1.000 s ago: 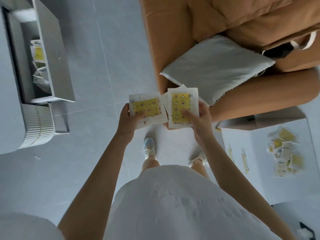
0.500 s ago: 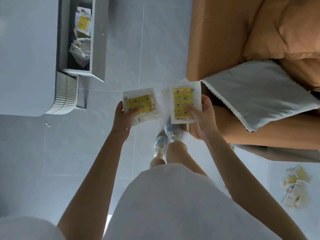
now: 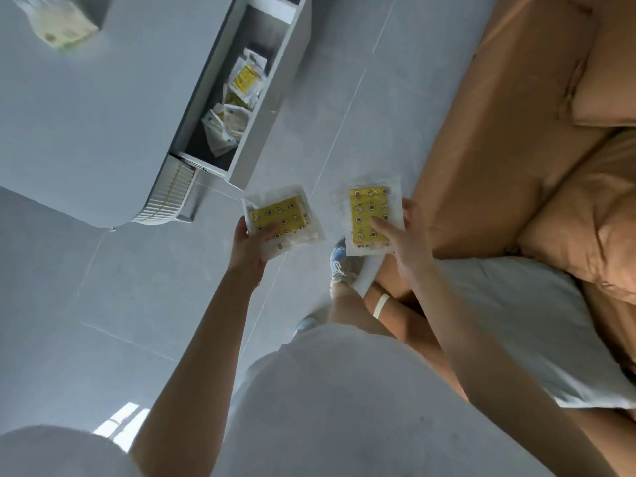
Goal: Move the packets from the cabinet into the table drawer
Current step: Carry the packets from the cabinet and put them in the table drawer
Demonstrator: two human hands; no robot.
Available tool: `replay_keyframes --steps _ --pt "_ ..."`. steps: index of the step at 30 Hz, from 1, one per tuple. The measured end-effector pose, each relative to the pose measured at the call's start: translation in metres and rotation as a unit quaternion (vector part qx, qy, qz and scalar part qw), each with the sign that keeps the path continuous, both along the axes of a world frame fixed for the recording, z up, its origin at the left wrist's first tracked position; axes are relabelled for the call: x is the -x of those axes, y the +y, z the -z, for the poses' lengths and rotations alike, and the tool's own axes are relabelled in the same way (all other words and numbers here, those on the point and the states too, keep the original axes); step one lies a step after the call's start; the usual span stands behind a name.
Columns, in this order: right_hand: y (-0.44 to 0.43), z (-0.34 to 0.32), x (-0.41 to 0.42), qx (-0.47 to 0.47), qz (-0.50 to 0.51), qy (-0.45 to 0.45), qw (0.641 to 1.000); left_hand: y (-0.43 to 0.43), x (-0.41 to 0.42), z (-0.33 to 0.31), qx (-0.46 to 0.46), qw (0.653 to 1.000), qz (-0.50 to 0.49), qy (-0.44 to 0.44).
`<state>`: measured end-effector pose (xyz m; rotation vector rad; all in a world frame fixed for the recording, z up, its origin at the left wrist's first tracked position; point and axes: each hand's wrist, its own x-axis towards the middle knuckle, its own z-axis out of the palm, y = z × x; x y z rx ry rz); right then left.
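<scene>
My left hand [image 3: 248,247] grips a clear packet with a yellow patterned card [image 3: 283,218], held flat at waist height. In my right hand [image 3: 406,242] is a small stack of the same yellow packets [image 3: 368,215], thumb pressed on the top one. Up and to the left, the white table's drawer [image 3: 275,80] stands pulled open, with several packets [image 3: 234,108] lying inside it. Both hands are a short way below and to the right of the drawer's near end. The cabinet is out of view.
The white table top [image 3: 86,115] fills the upper left, with a blurred pale object [image 3: 62,22] on it. An orange sofa [image 3: 499,132] with a white cushion [image 3: 516,321] lies close on the right. Grey tiled floor [image 3: 103,321] runs between them.
The view has swung left toward the table; the open drawer is now nearer and more central. The cabinet with its pile of packets has left the frame. Both hands still hold their packets.
</scene>
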<state>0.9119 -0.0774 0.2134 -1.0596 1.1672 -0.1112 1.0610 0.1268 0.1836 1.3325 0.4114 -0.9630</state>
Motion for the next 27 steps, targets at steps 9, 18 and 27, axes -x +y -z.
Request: replay_keyframes --steps 9,18,27 --pt "-0.081 0.002 -0.134 -0.002 -0.102 0.001 0.995 -0.068 -0.084 0.001 0.001 0.994 -0.110 0.022" --pt "-0.118 0.024 -0.293 0.002 -0.182 0.008 0.983 -0.080 -0.199 0.027 0.009 0.989 -0.147 0.032" --pt "-0.150 0.036 -0.431 0.010 -0.287 0.027 0.958 -0.097 -0.298 0.040 -0.035 0.974 -0.219 0.035"
